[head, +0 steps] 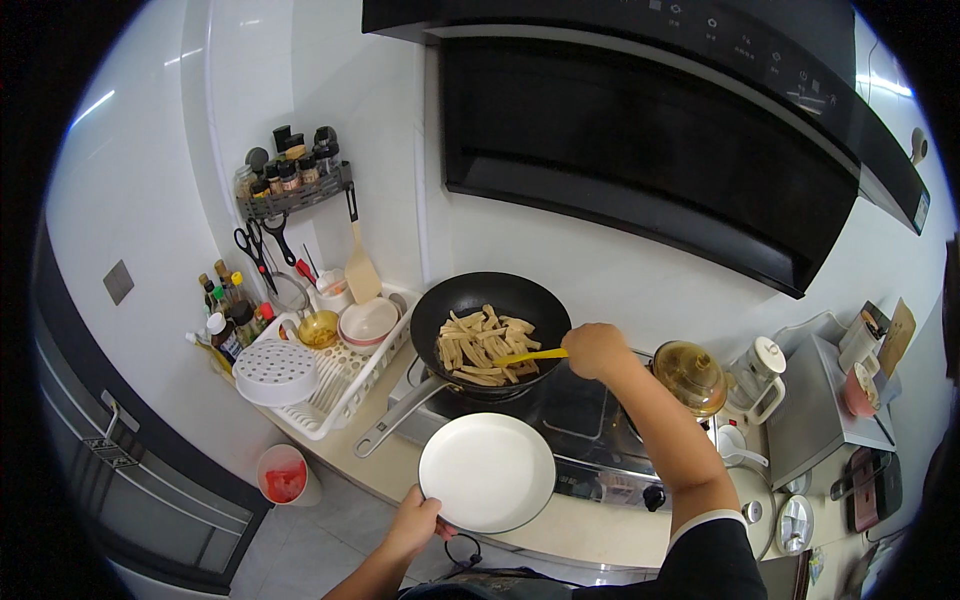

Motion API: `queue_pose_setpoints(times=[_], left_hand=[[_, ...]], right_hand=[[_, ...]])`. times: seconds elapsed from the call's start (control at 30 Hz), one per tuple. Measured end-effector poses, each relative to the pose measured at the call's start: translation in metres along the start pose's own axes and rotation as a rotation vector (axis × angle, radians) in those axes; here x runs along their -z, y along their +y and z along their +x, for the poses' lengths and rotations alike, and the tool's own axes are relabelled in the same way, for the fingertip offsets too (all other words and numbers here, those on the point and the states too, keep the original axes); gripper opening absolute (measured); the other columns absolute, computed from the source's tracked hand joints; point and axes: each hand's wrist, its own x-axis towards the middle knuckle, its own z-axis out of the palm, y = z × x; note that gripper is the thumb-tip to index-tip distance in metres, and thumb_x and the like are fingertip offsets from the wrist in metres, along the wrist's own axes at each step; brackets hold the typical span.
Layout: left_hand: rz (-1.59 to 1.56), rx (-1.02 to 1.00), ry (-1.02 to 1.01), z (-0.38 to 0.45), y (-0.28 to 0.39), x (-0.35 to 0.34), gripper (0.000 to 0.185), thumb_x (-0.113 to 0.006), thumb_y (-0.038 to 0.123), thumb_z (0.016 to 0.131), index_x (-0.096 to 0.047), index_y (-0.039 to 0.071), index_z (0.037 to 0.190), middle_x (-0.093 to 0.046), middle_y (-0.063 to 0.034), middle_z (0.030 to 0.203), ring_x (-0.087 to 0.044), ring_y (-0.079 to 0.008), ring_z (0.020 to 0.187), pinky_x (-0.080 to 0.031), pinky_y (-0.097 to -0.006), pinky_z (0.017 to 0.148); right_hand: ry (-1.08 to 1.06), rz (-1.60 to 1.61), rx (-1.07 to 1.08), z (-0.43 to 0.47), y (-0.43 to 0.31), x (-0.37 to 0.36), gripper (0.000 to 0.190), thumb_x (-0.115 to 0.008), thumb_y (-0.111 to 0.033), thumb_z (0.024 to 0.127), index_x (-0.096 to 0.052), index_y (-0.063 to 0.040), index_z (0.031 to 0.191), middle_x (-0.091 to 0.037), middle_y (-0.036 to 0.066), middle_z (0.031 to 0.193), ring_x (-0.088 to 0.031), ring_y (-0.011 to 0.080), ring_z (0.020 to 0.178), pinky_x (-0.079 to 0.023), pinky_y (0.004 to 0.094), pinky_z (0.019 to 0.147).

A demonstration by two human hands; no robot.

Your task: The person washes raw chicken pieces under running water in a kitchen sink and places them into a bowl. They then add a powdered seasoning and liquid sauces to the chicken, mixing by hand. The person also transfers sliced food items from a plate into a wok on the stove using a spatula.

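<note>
My left hand (421, 517) grips the rim of a round white plate (487, 472), which it holds out in front of the stove, just below the wok. The plate's face is bare. My right hand (598, 351) is closed around a yellow utensil (531, 357); its far end reaches in among the food, so its tip is partly hidden. Pale brown strips of food (480, 337) lie heaped in the black wok (441, 300). The wok sits on the left burner, its grey handle (401, 416) pointing towards the front left.
A white dish rack (352, 390) with bowls and a steamer basket (276, 371) stands left of the wok. To the right are a glass lidded pot (690, 379), a glass pitcher (757, 375) and a grey appliance (810, 412). The black range hood (637, 165) overhangs the stove. A bin (289, 476) stands on the floor.
</note>
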Motion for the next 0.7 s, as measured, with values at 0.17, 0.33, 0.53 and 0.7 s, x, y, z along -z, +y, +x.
queue_pose_setpoints(times=[0.17, 0.33, 0.53, 0.7], left_hand=[[0.033, 0.025, -0.030, 0.005, -0.008, -0.002, 0.032, -0.034, 0.005, 0.080, -0.039, -0.005, 0.110, -0.057, -0.0160, 0.076, -0.057, -0.0196, 0.052, -0.049, -0.0294, 0.044], [0.022, 0.025, -0.072, 0.008, -0.012, -0.002, 0.031, -0.034, 0.005, 0.080, -0.038, -0.006, 0.109, -0.056, -0.0162, 0.076, -0.057, -0.0202, 0.052, -0.049, -0.0298, 0.043], [0.037, 0.025, -0.114, 0.011, -0.015, 0.007, 0.031, -0.035, 0.004, 0.080, -0.038, -0.006, 0.108, -0.056, -0.0167, 0.074, -0.057, -0.0208, 0.051, -0.049, -0.0307, 0.042], [0.059, 0.025, -0.130, 0.011, -0.015, 0.013, 0.031, -0.034, 0.003, 0.080, -0.038, -0.006, 0.108, -0.056, -0.0163, 0.072, -0.056, -0.0207, 0.049, -0.049, -0.0305, 0.042]], right_hand=[[0.139, -0.021, -0.084, -0.005, -0.011, -0.009, 0.021, -0.054, -0.012, 0.076, -0.068, -0.006, 0.090, -0.066, 0.014, 0.089, -0.065, 0.0272, 0.083, -0.051, 0.0373, 0.070], [0.164, -0.008, 0.078, -0.011, -0.025, -0.013, 0.019, -0.053, -0.012, 0.077, -0.067, -0.007, 0.088, -0.066, 0.013, 0.086, -0.065, 0.0280, 0.081, -0.051, 0.0372, 0.068], [0.204, 0.062, -0.069, 0.007, -0.021, -0.017, 0.018, -0.052, -0.013, 0.079, -0.066, -0.007, 0.087, -0.065, 0.013, 0.089, -0.064, 0.0265, 0.083, -0.051, 0.0365, 0.069], [0.135, 0.095, -0.173, 0.021, -0.036, -0.029, 0.019, -0.052, -0.014, 0.080, -0.066, -0.008, 0.089, -0.064, 0.013, 0.090, -0.063, 0.0264, 0.084, -0.051, 0.0360, 0.070]])
